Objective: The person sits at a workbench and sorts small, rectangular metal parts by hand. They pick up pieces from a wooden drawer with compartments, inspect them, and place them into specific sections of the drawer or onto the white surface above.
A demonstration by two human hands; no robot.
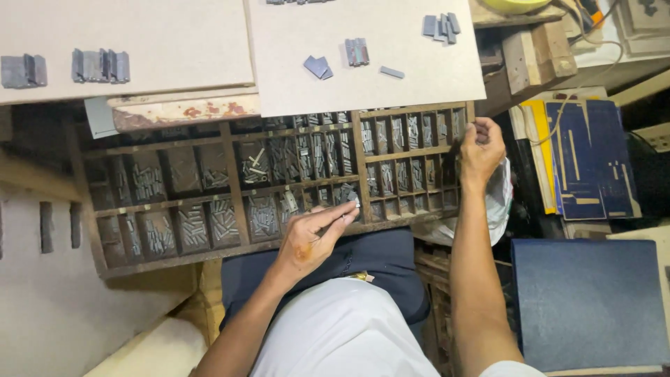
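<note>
A shallow wooden type case (234, 174), tilted across the lap, holds small grey metal sorts (264, 218) in its many compartments.

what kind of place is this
Probably a letterpress print shop or typesetting workshop. A wooden compartment tray holds many small grey metal type pieces, more lie on the boards above, and the left hand pinches one while the right hand grips the tray's edge.

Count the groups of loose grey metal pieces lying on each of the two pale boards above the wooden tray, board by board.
Left board: 2 groups, one at the left edge and one beside it.
Right board: 5 groups, one cut off at the top edge, an angled pair, a small block, a single piece, and a cluster.
Total: 7 groups.
</note>
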